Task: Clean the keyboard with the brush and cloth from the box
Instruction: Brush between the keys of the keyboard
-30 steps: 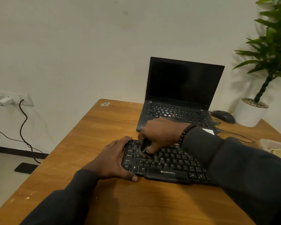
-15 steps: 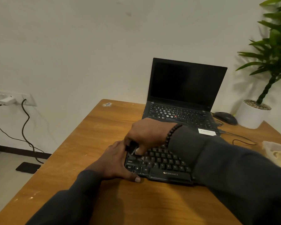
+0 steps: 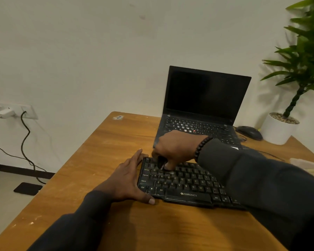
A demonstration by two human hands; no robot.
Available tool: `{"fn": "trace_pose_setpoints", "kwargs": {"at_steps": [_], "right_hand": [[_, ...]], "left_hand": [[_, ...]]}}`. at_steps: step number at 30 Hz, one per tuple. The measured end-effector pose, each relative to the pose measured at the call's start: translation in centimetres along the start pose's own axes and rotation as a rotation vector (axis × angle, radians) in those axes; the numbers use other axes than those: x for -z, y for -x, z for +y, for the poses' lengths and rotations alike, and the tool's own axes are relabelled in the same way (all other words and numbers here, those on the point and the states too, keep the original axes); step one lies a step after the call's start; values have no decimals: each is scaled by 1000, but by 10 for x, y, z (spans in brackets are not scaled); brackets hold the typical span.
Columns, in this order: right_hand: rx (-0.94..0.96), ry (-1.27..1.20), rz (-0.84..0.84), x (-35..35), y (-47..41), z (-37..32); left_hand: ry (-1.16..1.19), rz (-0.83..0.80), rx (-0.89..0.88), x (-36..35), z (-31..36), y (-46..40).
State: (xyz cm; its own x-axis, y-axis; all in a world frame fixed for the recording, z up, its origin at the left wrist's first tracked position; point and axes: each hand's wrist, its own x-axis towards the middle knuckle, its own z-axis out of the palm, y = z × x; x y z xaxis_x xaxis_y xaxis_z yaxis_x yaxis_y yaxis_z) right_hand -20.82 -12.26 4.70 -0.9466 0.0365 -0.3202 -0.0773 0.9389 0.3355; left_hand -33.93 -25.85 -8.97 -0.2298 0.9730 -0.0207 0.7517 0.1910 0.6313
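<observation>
A black keyboard [image 3: 185, 185] lies on a wooden desk [image 3: 101, 153], just in front of an open laptop [image 3: 203, 105]. The right hand [image 3: 176, 147] has its grip curled around a small dark brush [image 3: 161, 163] at the keyboard's upper-left keys. The left hand [image 3: 127, 180], fingers straight, steadies the keyboard's left edge. A potted plant [image 3: 297, 73] stands far right.

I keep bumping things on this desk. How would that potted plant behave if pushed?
The potted plant looks top-heavy: tall leafy stem over a small white pot, so it may tip rather than slide. It stands near the table's far right corner. The pebbles on top would probably spill.
</observation>
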Motion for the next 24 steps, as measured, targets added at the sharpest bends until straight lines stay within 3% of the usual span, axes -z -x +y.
{"fn": "trace_pose_setpoints", "kwargs": {"at_steps": [4, 9, 24], "right_hand": [[22, 24, 162, 2, -30, -13], [21, 0, 211, -2, -36, -13], [-6, 71, -233, -18, 29, 30]], "left_hand": [[-14, 32, -39, 3, 7, 1], [-4, 41, -45, 4, 8, 2], [-19, -33, 39, 3, 8, 1]]}}
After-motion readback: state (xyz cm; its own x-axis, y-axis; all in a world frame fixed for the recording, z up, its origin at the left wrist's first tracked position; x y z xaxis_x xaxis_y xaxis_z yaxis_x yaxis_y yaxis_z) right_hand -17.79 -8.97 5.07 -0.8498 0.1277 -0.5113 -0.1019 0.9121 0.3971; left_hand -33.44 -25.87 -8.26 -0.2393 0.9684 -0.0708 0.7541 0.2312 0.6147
